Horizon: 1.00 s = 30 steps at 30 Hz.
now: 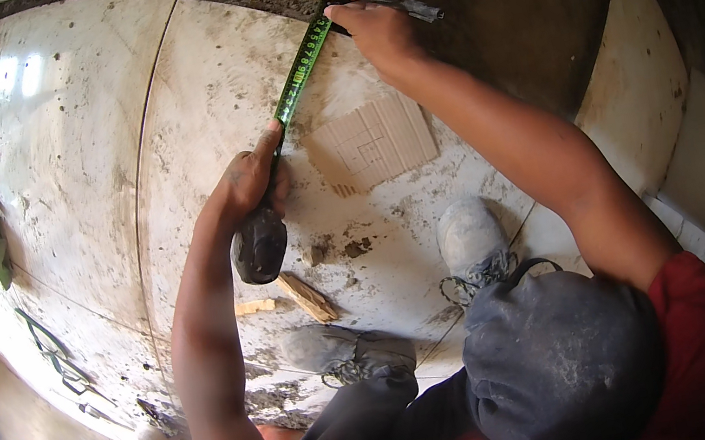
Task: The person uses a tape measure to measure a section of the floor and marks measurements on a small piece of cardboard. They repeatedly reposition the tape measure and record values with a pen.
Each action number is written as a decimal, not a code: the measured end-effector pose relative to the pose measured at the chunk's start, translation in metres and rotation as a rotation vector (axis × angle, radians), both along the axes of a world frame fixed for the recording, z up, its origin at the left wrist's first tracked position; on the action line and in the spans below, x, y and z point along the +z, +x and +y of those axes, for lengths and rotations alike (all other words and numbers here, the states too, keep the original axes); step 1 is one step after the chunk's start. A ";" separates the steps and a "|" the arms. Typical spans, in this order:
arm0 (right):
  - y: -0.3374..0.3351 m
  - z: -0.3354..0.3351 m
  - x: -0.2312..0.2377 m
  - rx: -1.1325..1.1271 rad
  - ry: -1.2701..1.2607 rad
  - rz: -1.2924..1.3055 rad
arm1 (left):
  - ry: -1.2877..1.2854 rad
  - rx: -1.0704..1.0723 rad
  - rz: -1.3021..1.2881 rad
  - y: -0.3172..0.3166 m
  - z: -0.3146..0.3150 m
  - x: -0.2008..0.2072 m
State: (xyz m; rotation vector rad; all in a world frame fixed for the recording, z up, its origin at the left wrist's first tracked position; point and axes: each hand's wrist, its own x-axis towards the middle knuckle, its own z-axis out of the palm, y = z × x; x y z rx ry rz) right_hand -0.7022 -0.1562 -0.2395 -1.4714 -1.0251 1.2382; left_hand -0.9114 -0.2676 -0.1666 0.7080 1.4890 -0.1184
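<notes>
While the green tape measure [303, 70] runs slantwise over the dirty white floor tiles [203, 67], both hands keep hold of it, one toward each end of the exposed blade — head view, sole view. Left hand [254, 179]: closed, thumb laid along the near end of the blade, a dark rounded body [260, 246] below the palm, apparently the tape's case; presumably gripped there so the blade cannot slip back. Right hand [384, 33]: closed, thumb at the far end of the blade beside the tiles' broken edge, likely to pin that end. A dark pen [409, 6] lies in the same hand, sticking out to the right, perhaps so it is handy without letting go of the tape; whether its tip touches anything cannot be told. Blade lies numbers-up, probably to be readable from above. Cardboard piece [384, 141] flat on the tiles, just right of the tape, its drawn lines facing up — likely set there to be consulted at a glance. Wood splinter [308, 297] near the dark body, a pale shoe [472, 232] below the cardboard; both look incidental to the hold.
</notes>
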 end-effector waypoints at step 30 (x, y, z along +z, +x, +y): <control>-0.011 0.006 -0.012 0.029 0.026 -0.095 | -0.025 -0.002 0.057 0.005 0.002 0.002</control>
